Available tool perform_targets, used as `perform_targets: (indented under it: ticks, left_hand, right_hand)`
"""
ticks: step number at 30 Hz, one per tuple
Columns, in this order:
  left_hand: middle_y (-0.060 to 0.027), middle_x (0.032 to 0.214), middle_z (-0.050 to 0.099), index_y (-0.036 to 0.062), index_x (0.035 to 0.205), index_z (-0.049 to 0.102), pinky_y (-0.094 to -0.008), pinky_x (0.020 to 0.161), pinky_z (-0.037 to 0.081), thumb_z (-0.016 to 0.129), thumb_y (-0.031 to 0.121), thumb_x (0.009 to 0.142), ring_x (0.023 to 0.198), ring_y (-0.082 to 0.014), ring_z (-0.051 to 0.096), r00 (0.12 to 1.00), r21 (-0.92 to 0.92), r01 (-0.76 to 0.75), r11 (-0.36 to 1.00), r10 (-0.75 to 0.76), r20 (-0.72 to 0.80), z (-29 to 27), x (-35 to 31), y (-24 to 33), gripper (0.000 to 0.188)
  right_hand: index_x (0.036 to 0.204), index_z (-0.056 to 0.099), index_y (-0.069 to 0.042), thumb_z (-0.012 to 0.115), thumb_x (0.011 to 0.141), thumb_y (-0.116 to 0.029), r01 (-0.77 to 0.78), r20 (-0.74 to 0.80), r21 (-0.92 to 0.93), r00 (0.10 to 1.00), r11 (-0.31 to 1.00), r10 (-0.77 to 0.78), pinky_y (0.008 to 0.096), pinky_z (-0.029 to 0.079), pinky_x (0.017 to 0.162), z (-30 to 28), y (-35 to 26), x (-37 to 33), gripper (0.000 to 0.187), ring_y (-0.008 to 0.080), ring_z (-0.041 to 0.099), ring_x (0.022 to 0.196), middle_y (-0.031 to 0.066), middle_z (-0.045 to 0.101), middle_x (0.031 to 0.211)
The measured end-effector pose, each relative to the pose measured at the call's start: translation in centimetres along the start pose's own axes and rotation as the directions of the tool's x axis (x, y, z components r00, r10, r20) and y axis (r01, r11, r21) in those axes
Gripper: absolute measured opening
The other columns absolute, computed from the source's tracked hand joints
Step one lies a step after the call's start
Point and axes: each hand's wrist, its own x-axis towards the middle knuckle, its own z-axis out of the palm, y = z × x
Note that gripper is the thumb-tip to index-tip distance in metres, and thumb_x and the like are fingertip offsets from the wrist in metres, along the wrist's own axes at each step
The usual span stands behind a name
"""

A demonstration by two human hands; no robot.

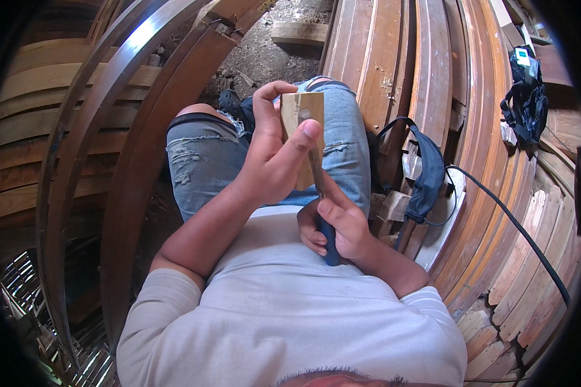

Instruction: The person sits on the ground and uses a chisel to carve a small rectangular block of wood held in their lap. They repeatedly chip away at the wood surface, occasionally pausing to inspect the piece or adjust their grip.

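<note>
My left hand [272,148] is closed around a pale wooden block [313,103], held upright above my lap. Its fingers curl behind the far side and the thumb lies across the front. In my right hand [342,222], lower and close to my shirt, is a chisel with a blue handle [330,242]. The narrow metal blade [317,171] runs up along the face of the block, touching it or very near it. The left thumb partly covers the blade, so its tip is hard to make out.
Long brown boards [426,64] are stacked along the right, with a dark blue bag [426,171] against them. A black backpack [526,97] and a black cable [516,226] lie farther right. Curved timber beams [148,148] rise on the left. A short wood offcut [299,32] lies on the ground ahead.
</note>
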Motion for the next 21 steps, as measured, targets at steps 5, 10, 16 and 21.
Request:
perform_targets:
  ticks: [5,10,16,21]
  left_hand:
    - [-0.0109,0.124,0.053,0.0123,0.153,0.026,-0.0314,0.088,0.057,0.057,0.03,0.116,0.104,-0.0153,0.065,0.999,0.104,-0.03,0.994,0.031,-0.013,-0.5,0.2,-0.6,0.052]
    - [-0.0129,0.124,0.055,0.0148,0.153,0.026,-0.0311,0.083,0.061,0.054,0.035,0.117,0.1,-0.0164,0.07,0.996,0.291,-0.086,0.953,0.091,-0.006,-1.1,-0.1,-1.4,0.05]
    - [-0.0077,0.116,0.051,0.0095,0.149,0.031,-0.0308,0.087,0.049,0.06,0.027,0.115,0.1,-0.0118,0.055,0.996,0.15,-0.07,0.986,0.078,-0.048,0.2,-0.8,-0.4,0.048]
    - [-0.0066,0.114,0.052,0.01,0.149,0.031,-0.0301,0.086,0.049,0.059,0.026,0.116,0.098,-0.0112,0.055,0.994,0.159,-0.082,0.984,0.092,-0.061,0.3,-0.9,-0.6,0.046]
  right_hand:
    - [0.179,0.007,-0.035,0.038,0.122,-0.038,-0.016,0.022,-0.01,1.0,1.0,0.016,0.0278,0.044,0.052,-0.2,0.0,0.0,0.065,0.014,0.042,0.053,0.0075,0.046,0.07]
    - [0.179,0.005,-0.033,0.04,0.121,-0.041,-0.041,0.007,0.002,0.999,0.999,0.041,0.0278,0.045,0.052,-0.3,0.2,0.0,0.068,0.0139,0.042,0.052,0.0076,0.046,0.07]
    - [0.179,0.006,-0.028,0.041,0.121,-0.042,-0.044,-0.027,-0.037,0.999,0.998,0.043,0.0278,0.045,0.052,0.2,0.1,0.0,0.07,0.0131,0.043,0.055,0.0078,0.047,0.071]
    - [0.179,0.006,-0.028,0.04,0.121,-0.041,-0.022,-0.031,-0.021,0.999,1.0,0.021,0.0282,0.046,0.053,0.4,0.4,0.0,0.068,0.0132,0.044,0.057,0.0078,0.048,0.072]
